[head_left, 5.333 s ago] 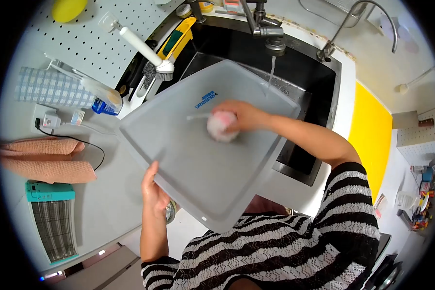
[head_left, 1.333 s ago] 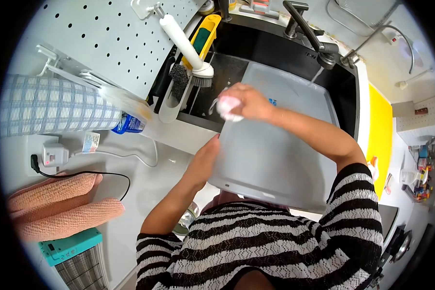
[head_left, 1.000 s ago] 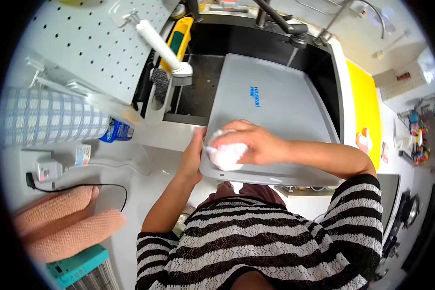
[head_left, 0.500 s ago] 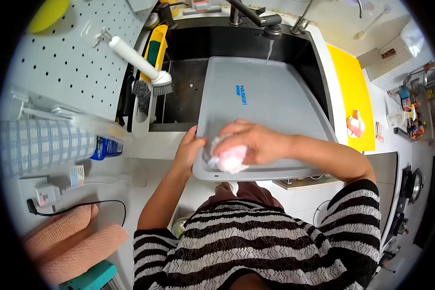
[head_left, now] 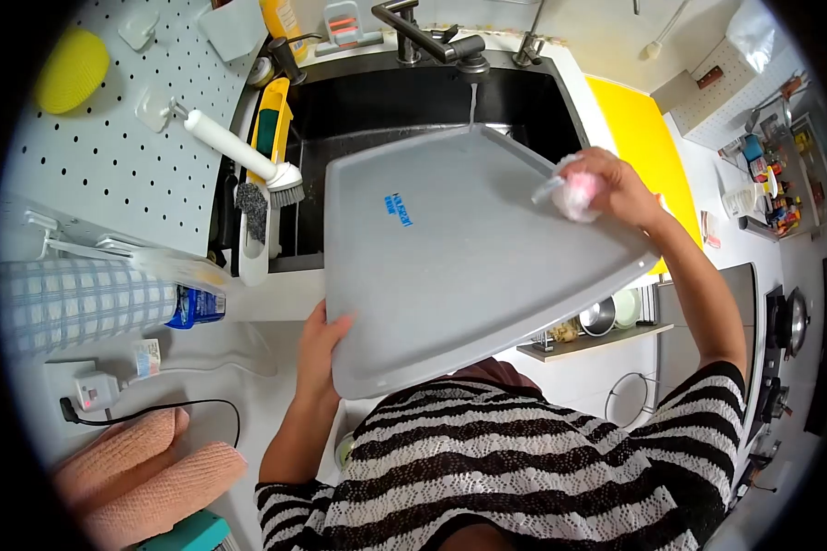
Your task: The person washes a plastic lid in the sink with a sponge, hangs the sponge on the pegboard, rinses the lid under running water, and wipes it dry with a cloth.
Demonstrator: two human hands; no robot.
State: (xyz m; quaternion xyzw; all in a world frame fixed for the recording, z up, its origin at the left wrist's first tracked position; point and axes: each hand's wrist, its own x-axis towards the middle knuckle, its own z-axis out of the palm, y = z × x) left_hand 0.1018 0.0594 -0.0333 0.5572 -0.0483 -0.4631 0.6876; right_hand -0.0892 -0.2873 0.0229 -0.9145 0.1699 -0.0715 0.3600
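I can see the left hand [head_left: 322, 349] clamped on the left edge of the grey tray [head_left: 478, 262], partly over the sink [head_left: 358, 99]; the right hand [head_left: 623, 191] grips a pink-and-white puff [head_left: 575, 200] at the tray's right side.

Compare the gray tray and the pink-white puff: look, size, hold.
Look: the gray tray is smooth with blue lettering; the puff is pink-white and fluffy.
Size: the tray is broad and flat; the puff is small and rounded.
Hold: left hand grips the tray's edge; right hand clasps the puff.
Shared: both are hand-held.
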